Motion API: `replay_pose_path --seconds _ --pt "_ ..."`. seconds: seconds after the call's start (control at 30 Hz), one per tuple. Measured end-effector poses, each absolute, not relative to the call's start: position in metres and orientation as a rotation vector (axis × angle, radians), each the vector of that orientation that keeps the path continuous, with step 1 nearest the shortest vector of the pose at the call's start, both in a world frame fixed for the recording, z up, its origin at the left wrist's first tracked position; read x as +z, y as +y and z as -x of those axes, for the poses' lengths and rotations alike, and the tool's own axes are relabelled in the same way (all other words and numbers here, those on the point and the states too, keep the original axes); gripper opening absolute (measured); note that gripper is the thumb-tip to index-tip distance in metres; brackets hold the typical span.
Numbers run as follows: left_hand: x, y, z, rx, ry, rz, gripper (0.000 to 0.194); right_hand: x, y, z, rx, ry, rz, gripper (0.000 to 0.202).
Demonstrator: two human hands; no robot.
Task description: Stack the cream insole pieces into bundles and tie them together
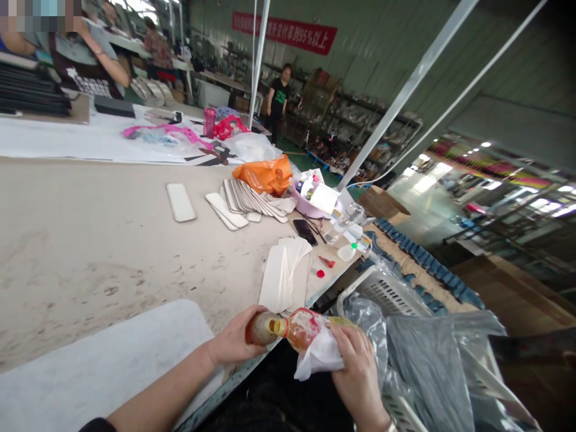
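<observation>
My left hand [240,336] is wrapped around a small jar [264,329] with amber-brown sides, near the table edge. My right hand [357,363] grips a clear plastic bottle [302,329] of amber liquid, tilted on its side with a white cloth [318,355] around its lower part. The bottle's yellow neck meets the mouth of the jar; whether liquid flows between them I cannot tell. Just beyond both hands lies a fanned stack of pale flat pieces [283,273]. A red cap [320,273] and a red pointed nozzle [327,262] rest to its right.
Farther along the table [112,240] are more pale pieces [252,201], an orange bag [265,174], a phone [305,232] and a lilac basin [310,207]. White crates with grey plastic bags [427,354] stand at my right. Across the table sits a person [85,57].
</observation>
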State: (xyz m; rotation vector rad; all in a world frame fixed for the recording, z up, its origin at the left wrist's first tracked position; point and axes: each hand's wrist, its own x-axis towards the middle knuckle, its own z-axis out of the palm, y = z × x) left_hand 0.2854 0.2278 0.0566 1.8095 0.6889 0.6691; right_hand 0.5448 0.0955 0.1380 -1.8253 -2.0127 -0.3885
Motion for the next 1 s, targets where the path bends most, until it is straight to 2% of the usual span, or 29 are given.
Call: replay_pose_path --seconds 0.37,0.47,0.53,0.63,0.73,0.8,0.93,1.0 --pt "0.062 0.218 -0.291 0.761 0.773 -1.703 0.063 0.131 0.094 -0.546 -0.182 -1.78 1.903 0.054" --pt "0.067 0.225 -0.288 0.804 0.81 -1.685 0.063 0.137 0.097 -0.549 0.037 -1.553 1.913 0.045" --pt "0.07 0.233 -0.286 0.84 0.874 -1.669 0.065 0.145 0.099 -0.543 0.328 -1.344 1.789 0.045" --pt "0.071 0.252 -0.284 0.923 0.981 -1.656 0.065 0.165 0.101 -0.523 0.732 -0.937 1.446 0.072" --pt "0.065 0.272 -0.284 1.011 0.99 -1.544 0.065 0.192 0.103 -0.51 0.844 -0.689 1.184 0.09" --pt "0.06 0.285 -0.285 1.052 1.005 -1.481 0.065 0.212 0.105 -0.513 0.87 -0.687 1.075 0.084" --pt "0.054 0.308 -0.284 1.112 1.117 -1.503 0.063 0.246 0.113 -0.535 0.881 -0.748 0.942 0.051" --pt "0.051 0.319 -0.281 1.143 1.205 -1.54 0.062 0.255 0.117 -0.544 0.869 -0.747 0.895 0.043"
